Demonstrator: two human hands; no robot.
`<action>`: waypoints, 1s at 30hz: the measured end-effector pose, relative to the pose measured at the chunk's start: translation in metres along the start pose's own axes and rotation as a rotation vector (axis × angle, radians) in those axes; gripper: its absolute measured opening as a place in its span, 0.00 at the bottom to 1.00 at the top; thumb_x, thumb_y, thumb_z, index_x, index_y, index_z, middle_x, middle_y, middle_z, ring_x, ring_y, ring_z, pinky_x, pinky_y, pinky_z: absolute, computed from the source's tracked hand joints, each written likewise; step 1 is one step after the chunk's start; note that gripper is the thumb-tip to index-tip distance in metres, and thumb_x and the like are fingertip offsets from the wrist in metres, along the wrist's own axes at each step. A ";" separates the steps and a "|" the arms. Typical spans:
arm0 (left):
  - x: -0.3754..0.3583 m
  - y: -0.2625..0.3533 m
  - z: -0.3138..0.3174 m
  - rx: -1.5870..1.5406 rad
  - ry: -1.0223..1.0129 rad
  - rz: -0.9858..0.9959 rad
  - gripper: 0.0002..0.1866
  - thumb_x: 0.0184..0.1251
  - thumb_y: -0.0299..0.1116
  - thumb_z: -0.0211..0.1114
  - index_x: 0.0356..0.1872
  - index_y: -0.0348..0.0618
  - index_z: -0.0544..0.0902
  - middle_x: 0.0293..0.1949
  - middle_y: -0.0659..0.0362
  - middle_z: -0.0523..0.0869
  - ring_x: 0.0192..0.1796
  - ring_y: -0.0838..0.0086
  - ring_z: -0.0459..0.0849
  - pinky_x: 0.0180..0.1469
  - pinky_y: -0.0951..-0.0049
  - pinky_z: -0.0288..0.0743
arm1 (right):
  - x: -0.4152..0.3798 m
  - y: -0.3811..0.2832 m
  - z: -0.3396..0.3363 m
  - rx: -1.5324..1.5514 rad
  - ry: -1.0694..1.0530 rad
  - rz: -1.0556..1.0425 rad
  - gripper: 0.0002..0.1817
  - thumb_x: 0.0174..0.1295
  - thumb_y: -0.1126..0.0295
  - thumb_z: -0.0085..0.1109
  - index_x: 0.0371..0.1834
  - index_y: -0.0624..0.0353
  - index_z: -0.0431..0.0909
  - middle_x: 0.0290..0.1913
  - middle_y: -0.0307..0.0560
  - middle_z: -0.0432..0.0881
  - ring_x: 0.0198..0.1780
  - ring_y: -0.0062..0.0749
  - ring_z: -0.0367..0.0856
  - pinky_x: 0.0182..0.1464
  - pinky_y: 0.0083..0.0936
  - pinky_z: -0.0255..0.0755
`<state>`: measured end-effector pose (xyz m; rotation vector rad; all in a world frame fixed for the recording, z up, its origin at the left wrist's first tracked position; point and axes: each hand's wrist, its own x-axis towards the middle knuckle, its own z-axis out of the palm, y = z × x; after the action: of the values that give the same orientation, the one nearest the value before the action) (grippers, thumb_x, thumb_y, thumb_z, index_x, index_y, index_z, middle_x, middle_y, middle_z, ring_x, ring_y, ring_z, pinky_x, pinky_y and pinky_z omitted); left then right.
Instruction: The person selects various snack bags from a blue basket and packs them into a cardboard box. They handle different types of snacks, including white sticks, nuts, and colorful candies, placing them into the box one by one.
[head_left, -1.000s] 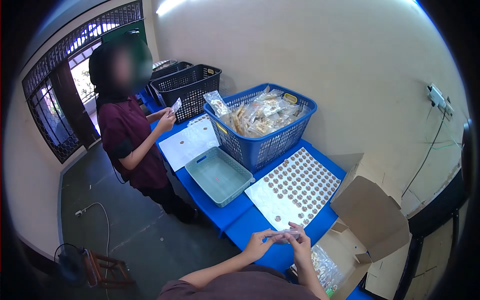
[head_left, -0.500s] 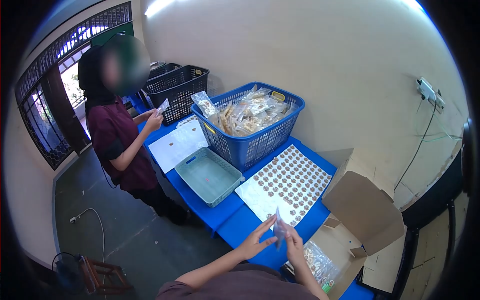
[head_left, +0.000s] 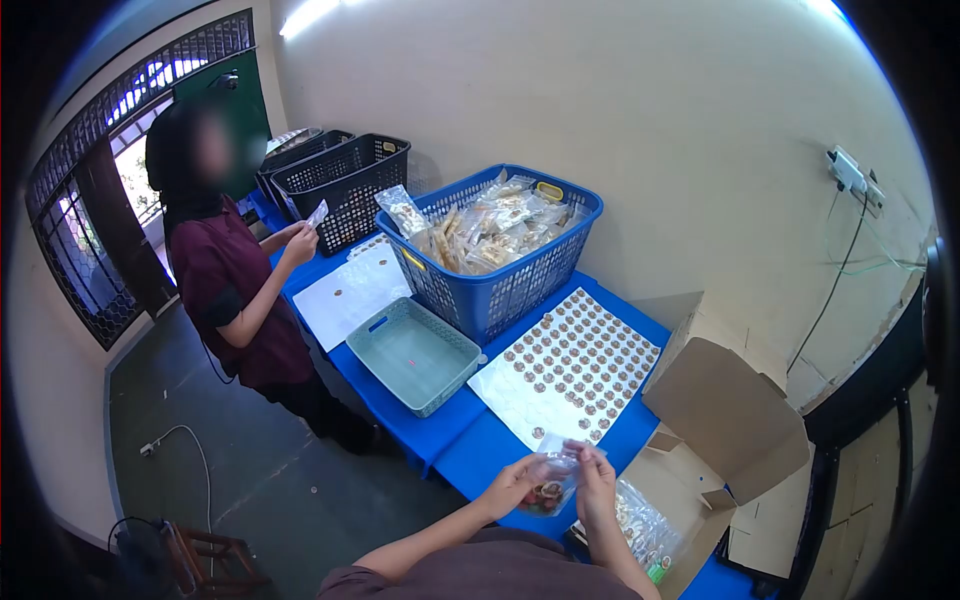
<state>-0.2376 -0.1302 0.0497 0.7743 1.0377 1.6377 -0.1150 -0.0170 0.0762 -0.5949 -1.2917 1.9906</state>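
A small clear plastic bag (head_left: 556, 478) hangs between my hands, tilted, with reddish-brown contents or a label showing low on its left side. My left hand (head_left: 508, 490) is closed on the bag's left edge. At the upper right corner, my right hand (head_left: 597, 490) pinches the same bag. Just beyond them lies a white sheet of round brown stickers (head_left: 575, 365), with bare patches toward its near left side. Below my right hand, several filled clear bags (head_left: 645, 530) lie in an open cardboard box (head_left: 735, 425).
A blue basket (head_left: 475, 300) piled with filled bags stands behind a grey-green tray (head_left: 415, 395) on the blue-covered table. To the left, a co-worker (head_left: 245, 280) holds a small packet (head_left: 318, 213) beside another white sheet (head_left: 350, 300) and black baskets (head_left: 350, 190).
The bag has turned from edge-on to broadside, showing its contents. My left hand has closed on its left edge, and my right hand has moved slightly right and up.
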 end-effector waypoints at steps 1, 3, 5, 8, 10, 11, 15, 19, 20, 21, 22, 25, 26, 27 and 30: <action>-0.001 0.010 0.007 0.029 -0.006 -0.038 0.21 0.70 0.35 0.62 0.61 0.40 0.74 0.52 0.57 0.82 0.53 0.78 0.78 0.56 0.73 0.73 | 0.001 -0.002 -0.001 -0.002 -0.003 0.002 0.15 0.71 0.63 0.51 0.50 0.63 0.79 0.55 0.49 0.78 0.58 0.32 0.74 0.62 0.30 0.65; -0.003 0.016 0.008 0.338 -0.038 0.031 0.23 0.70 0.35 0.61 0.63 0.41 0.72 0.54 0.56 0.81 0.54 0.77 0.78 0.56 0.74 0.74 | 0.003 -0.010 0.000 0.186 -0.003 -0.016 0.18 0.72 0.60 0.48 0.54 0.63 0.76 0.57 0.50 0.77 0.60 0.34 0.73 0.63 0.33 0.65; -0.003 0.006 0.004 0.290 -0.038 -0.021 0.22 0.69 0.35 0.63 0.62 0.41 0.72 0.53 0.58 0.81 0.53 0.77 0.78 0.55 0.74 0.74 | 0.000 -0.014 0.002 0.174 -0.023 -0.015 0.21 0.73 0.60 0.46 0.60 0.64 0.71 0.57 0.51 0.77 0.60 0.35 0.73 0.65 0.34 0.64; 0.001 0.013 0.012 0.195 0.098 0.126 0.20 0.71 0.36 0.61 0.60 0.42 0.73 0.43 0.63 0.83 0.39 0.86 0.78 0.39 0.83 0.74 | -0.007 -0.013 0.009 -0.071 -0.122 0.061 0.23 0.71 0.60 0.50 0.63 0.63 0.69 0.54 0.49 0.78 0.59 0.31 0.73 0.63 0.30 0.65; 0.000 0.018 0.006 0.172 0.112 0.065 0.18 0.72 0.38 0.59 0.59 0.43 0.74 0.40 0.65 0.82 0.37 0.87 0.77 0.35 0.84 0.71 | -0.013 -0.010 0.013 -0.189 -0.158 0.055 0.23 0.71 0.61 0.50 0.63 0.63 0.69 0.54 0.47 0.78 0.57 0.29 0.74 0.61 0.28 0.66; 0.000 0.019 0.004 0.151 0.126 0.009 0.17 0.74 0.40 0.56 0.58 0.43 0.74 0.38 0.66 0.81 0.34 0.88 0.75 0.31 0.86 0.68 | -0.014 -0.010 0.014 -0.308 -0.196 0.048 0.23 0.70 0.61 0.51 0.63 0.62 0.69 0.53 0.46 0.78 0.55 0.26 0.75 0.59 0.26 0.67; -0.003 0.016 0.000 0.192 0.178 -0.037 0.18 0.77 0.43 0.49 0.57 0.44 0.75 0.39 0.64 0.81 0.36 0.87 0.76 0.32 0.85 0.69 | -0.006 -0.008 0.008 -0.102 -0.029 0.030 0.24 0.72 0.58 0.48 0.65 0.61 0.67 0.51 0.47 0.79 0.50 0.25 0.78 0.56 0.24 0.70; 0.000 0.025 0.007 0.141 0.061 0.023 0.18 0.79 0.40 0.46 0.58 0.39 0.73 0.48 0.56 0.82 0.48 0.79 0.80 0.52 0.79 0.72 | 0.002 -0.017 -0.009 -0.003 -0.079 -0.079 0.27 0.74 0.59 0.44 0.71 0.59 0.57 0.55 0.50 0.79 0.55 0.30 0.77 0.57 0.28 0.70; -0.002 0.029 0.007 0.172 0.022 -0.069 0.18 0.78 0.38 0.48 0.59 0.38 0.72 0.50 0.56 0.82 0.51 0.78 0.79 0.53 0.78 0.72 | -0.001 -0.018 -0.011 0.001 -0.063 -0.079 0.27 0.74 0.59 0.44 0.71 0.59 0.57 0.55 0.50 0.79 0.55 0.30 0.77 0.57 0.28 0.70; -0.003 0.031 0.010 0.172 0.017 -0.082 0.18 0.78 0.38 0.48 0.59 0.38 0.72 0.50 0.56 0.82 0.51 0.78 0.79 0.53 0.78 0.72 | -0.004 -0.018 -0.013 -0.074 -0.059 -0.088 0.22 0.73 0.61 0.47 0.64 0.61 0.63 0.52 0.49 0.80 0.54 0.29 0.78 0.56 0.27 0.70; -0.002 0.032 0.013 0.201 -0.031 -0.074 0.18 0.77 0.37 0.50 0.59 0.37 0.72 0.51 0.56 0.81 0.53 0.78 0.78 0.54 0.77 0.72 | -0.005 -0.019 -0.014 -0.149 -0.061 -0.097 0.17 0.71 0.63 0.50 0.57 0.62 0.70 0.50 0.47 0.81 0.53 0.28 0.78 0.55 0.26 0.71; 0.004 0.019 0.012 0.175 -0.070 0.028 0.19 0.73 0.33 0.56 0.61 0.37 0.71 0.52 0.57 0.81 0.56 0.76 0.77 0.55 0.75 0.72 | -0.006 -0.020 -0.018 -0.300 -0.075 -0.115 0.12 0.68 0.67 0.57 0.42 0.65 0.82 0.46 0.45 0.83 0.50 0.25 0.79 0.53 0.24 0.71; 0.005 0.015 0.009 0.225 -0.038 0.100 0.18 0.73 0.33 0.57 0.59 0.36 0.73 0.52 0.56 0.81 0.56 0.76 0.77 0.56 0.75 0.72 | -0.007 -0.019 -0.020 -0.361 -0.133 -0.110 0.12 0.69 0.67 0.56 0.44 0.65 0.82 0.45 0.45 0.83 0.49 0.25 0.79 0.53 0.24 0.71; 0.006 0.013 0.007 0.274 -0.007 0.170 0.17 0.73 0.34 0.57 0.57 0.36 0.75 0.52 0.56 0.81 0.56 0.75 0.77 0.56 0.74 0.71 | -0.008 -0.018 -0.020 -0.422 -0.190 -0.105 0.12 0.69 0.67 0.55 0.45 0.65 0.81 0.45 0.45 0.83 0.48 0.25 0.79 0.52 0.24 0.71; 0.012 0.011 -0.011 0.384 0.064 0.036 0.14 0.72 0.33 0.59 0.51 0.35 0.79 0.52 0.56 0.81 0.55 0.75 0.78 0.58 0.74 0.70 | -0.013 -0.014 -0.019 -0.485 -0.216 -0.040 0.14 0.71 0.65 0.51 0.48 0.66 0.80 0.45 0.46 0.83 0.47 0.26 0.78 0.53 0.23 0.70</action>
<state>-0.2553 -0.1231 0.0554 1.0006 1.4144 1.5196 -0.0892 -0.0109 0.0811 -0.5780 -1.9285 1.7463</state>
